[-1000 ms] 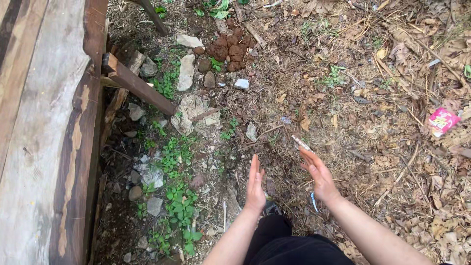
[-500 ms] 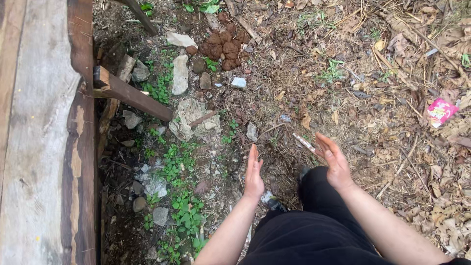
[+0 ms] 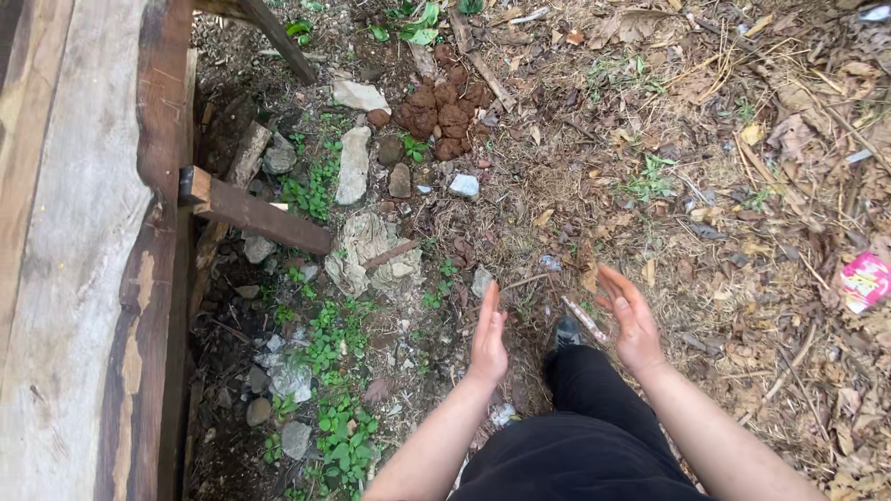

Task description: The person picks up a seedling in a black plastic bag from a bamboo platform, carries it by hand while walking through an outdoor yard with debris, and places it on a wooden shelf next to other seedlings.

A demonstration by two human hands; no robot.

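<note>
My left hand (image 3: pixel 487 339) is stretched out flat, fingers together, palm turned toward the right, holding nothing. My right hand (image 3: pixel 631 315) is open with fingers spread, palm facing left, also empty. Both hover above bare ground strewn with dry leaves and twigs. A thin pale stick (image 3: pixel 585 318) lies on the ground between the two hands, close to the right one. My leg in black trousers (image 3: pixel 594 408) reaches forward under the hands, ending in a dark shoe (image 3: pixel 568 331).
A weathered wooden plank structure (image 3: pixel 83 278) fills the left side, with a brace (image 3: pixel 251 211) jutting out. Stones (image 3: pixel 353 162), brown clods (image 3: pixel 441 116), crumpled grey material (image 3: pixel 371 250) and green weeds (image 3: pixel 339 343) lie ahead. A pink wrapper (image 3: pixel 865 278) sits at far right.
The view has shifted slightly, and my leg in black has stepped further forward under my hands. Both hands stay open and empty, a bit further apart.
</note>
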